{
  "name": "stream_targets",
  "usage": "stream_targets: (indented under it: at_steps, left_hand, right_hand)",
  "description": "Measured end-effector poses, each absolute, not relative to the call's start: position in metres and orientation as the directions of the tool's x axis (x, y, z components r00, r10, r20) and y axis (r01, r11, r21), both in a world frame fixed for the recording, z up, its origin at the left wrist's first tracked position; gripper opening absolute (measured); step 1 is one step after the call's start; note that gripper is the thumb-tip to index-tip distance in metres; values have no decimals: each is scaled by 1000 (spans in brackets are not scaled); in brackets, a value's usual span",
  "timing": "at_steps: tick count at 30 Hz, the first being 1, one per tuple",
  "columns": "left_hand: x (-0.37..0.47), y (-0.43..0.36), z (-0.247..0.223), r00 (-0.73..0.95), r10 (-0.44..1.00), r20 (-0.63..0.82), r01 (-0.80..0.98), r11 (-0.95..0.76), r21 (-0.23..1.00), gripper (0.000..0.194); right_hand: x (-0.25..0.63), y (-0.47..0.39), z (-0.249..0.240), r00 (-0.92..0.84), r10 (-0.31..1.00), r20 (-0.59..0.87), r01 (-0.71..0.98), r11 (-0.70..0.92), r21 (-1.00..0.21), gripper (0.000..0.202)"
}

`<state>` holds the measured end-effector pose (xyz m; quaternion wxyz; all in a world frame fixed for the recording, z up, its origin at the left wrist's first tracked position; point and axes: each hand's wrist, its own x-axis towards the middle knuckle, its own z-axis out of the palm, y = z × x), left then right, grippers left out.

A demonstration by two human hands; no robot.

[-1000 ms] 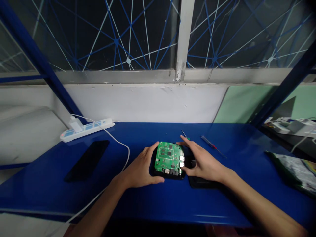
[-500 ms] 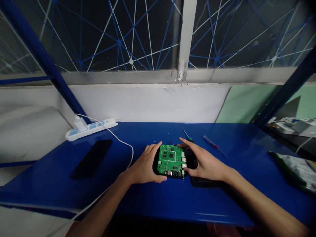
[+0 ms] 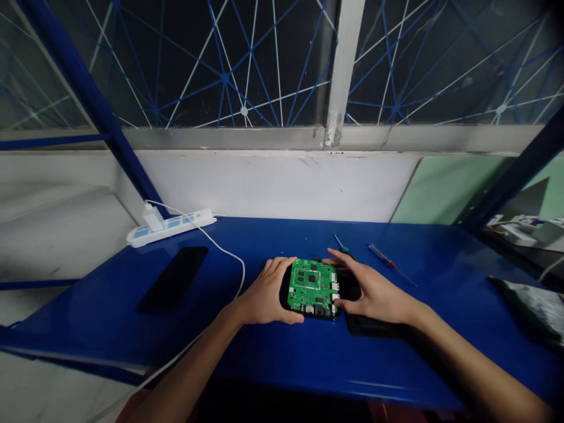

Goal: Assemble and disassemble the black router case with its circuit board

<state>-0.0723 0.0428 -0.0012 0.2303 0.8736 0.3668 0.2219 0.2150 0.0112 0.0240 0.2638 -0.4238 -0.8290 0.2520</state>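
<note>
A green circuit board [image 3: 312, 286] with metal ports along its right and near edges sits in a black casing on the blue table [image 3: 282, 358]. My left hand [image 3: 268, 294] wraps round the casing's left side, thumb at the near corner and fingers at the far one. At the right edge, my right hand [image 3: 370, 288] has its thumb against the ports and its fingers by the far corner. Partly under my right hand lies a black object [image 3: 374, 327]. Just beyond that hand is a green-handled screwdriver [image 3: 342, 245].
A red and clear screwdriver [image 3: 388, 259] lies at the right. On the left are a black flat slab [image 3: 174, 279], a white power strip [image 3: 176, 226] and a white cable [image 3: 224, 251]. A silvery bag [image 3: 535, 305] rests at the far right.
The whole view has shifted, so everything appears slightly further right. Both hands keep the same places on the board and casing.
</note>
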Motion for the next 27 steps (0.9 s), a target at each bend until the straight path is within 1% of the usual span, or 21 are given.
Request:
stream_targets:
  at_steps: [6, 10, 15, 16, 19, 21, 24, 27]
  left_hand:
    - [-74, 44, -3, 628, 737, 251, 522, -638, 566, 112]
    - [-73, 43, -3, 630, 744, 223, 538, -625, 565, 107]
    - [-73, 40, 2, 619, 761, 196, 548, -596, 587, 114]
    - [-73, 40, 3, 628, 756, 185, 547, -598, 586, 110]
    - [-73, 40, 6, 664, 733, 146, 552, -613, 565, 82]
    - [-73, 41, 6, 668, 732, 133, 559, -612, 559, 71]
    - [-73, 41, 5, 665, 734, 139, 556, -611, 564, 73]
    - [-73, 41, 5, 654, 745, 134, 566, -599, 567, 75]
  right_hand:
    - [215, 10, 25, -526, 825, 204, 576, 523, -628, 93]
    - [214, 8, 25, -541, 822, 178, 593, 523, -613, 87]
    - [214, 8, 25, -548, 818, 178, 590, 528, -611, 83]
    - [214, 8, 26, -549, 817, 177, 591, 529, -608, 83]
    - [214, 7, 27, -546, 821, 166, 607, 524, -597, 81]
    - [213, 6, 27, -543, 823, 163, 618, 524, -586, 80]
    - [212, 7, 24, -538, 824, 179, 626, 533, -569, 76]
    - [214, 11, 22, -514, 830, 215, 642, 539, -544, 67]
